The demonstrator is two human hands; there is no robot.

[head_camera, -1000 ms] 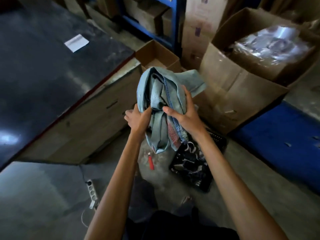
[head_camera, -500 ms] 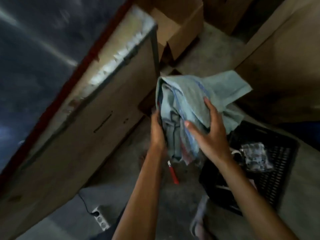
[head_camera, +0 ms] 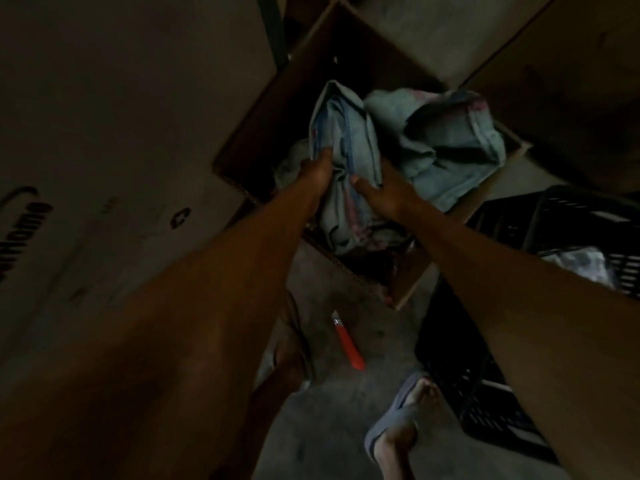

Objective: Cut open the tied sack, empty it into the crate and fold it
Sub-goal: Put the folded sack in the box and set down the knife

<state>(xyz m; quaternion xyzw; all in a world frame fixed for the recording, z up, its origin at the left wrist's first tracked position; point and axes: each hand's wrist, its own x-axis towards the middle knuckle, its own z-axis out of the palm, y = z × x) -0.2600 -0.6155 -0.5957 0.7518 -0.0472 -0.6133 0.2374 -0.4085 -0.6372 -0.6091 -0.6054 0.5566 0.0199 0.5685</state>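
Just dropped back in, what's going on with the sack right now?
A person grips the bunched pale blue sack with the left hand and right hand, holding it over an open cardboard box. A red cutter lies on the floor by their feet. The black crate stands to the right, something pale inside.

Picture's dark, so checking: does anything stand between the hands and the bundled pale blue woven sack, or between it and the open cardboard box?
Nothing visible. The left hand and right hand grip the pale blue sack directly, over the open brown cardboard box. The red-handled cutter lies on the floor, clear of both.
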